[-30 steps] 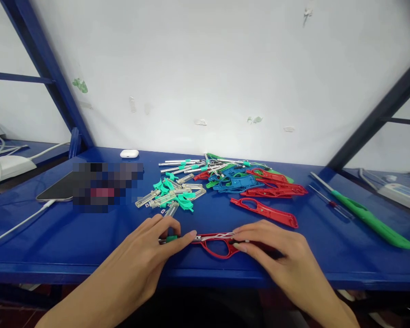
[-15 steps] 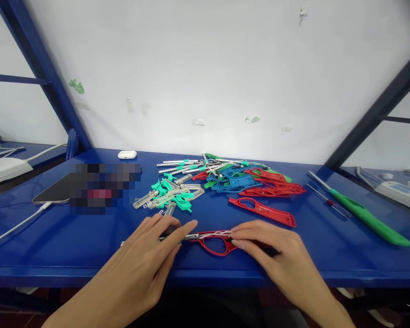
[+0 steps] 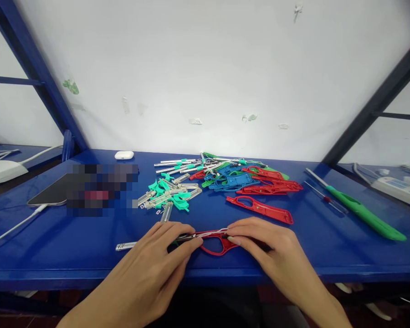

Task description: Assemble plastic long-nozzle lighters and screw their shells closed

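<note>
A red plastic handle [image 3: 216,241] with a finger loop lies on the blue table [image 3: 54,246] near its front edge. My left hand [image 3: 164,255] pinches a thin metal rod [image 3: 126,246] with a green collar where it enters the handle's left end; the rod's tip sticks out to the left. My right hand [image 3: 263,248] presses down on the handle's right part, fingers closed over it.
Behind the hands lie a heap of metal rods with teal clips [image 3: 167,193], a pile of red, blue and green handles [image 3: 246,180], and one loose red handle [image 3: 259,208]. A finished green tool [image 3: 358,211] lies at the right, a phone with cable [image 3: 51,195] at the left.
My left hand has slid right along the rod toward the red handle, so more of the rod's metal tip shows on the left. My right hand stays on the handle.
</note>
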The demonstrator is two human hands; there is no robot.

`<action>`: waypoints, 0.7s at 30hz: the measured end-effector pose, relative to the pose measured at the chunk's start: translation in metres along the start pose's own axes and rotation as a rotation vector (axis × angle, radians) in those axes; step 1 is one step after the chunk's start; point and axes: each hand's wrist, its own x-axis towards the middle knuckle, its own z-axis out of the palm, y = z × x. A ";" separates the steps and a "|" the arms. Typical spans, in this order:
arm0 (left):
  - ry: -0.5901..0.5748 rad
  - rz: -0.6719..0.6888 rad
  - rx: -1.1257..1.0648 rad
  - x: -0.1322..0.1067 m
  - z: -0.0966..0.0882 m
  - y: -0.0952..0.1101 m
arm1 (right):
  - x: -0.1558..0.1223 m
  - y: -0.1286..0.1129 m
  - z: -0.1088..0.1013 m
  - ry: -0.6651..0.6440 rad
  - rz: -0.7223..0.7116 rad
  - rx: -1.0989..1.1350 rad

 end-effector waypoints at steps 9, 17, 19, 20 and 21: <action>0.046 0.041 0.059 -0.001 -0.001 0.002 | -0.002 0.001 0.000 -0.019 0.009 0.004; 0.043 0.015 0.126 0.001 0.002 0.005 | -0.001 0.000 0.000 -0.009 0.043 0.010; 0.058 0.022 0.152 0.002 0.003 0.007 | -0.001 -0.001 0.000 -0.009 0.050 0.009; 0.059 0.030 0.168 0.003 0.003 0.008 | -0.001 -0.001 0.000 -0.012 0.051 0.009; 0.057 0.041 0.182 0.004 0.002 0.009 | -0.001 -0.001 0.000 -0.014 0.050 0.011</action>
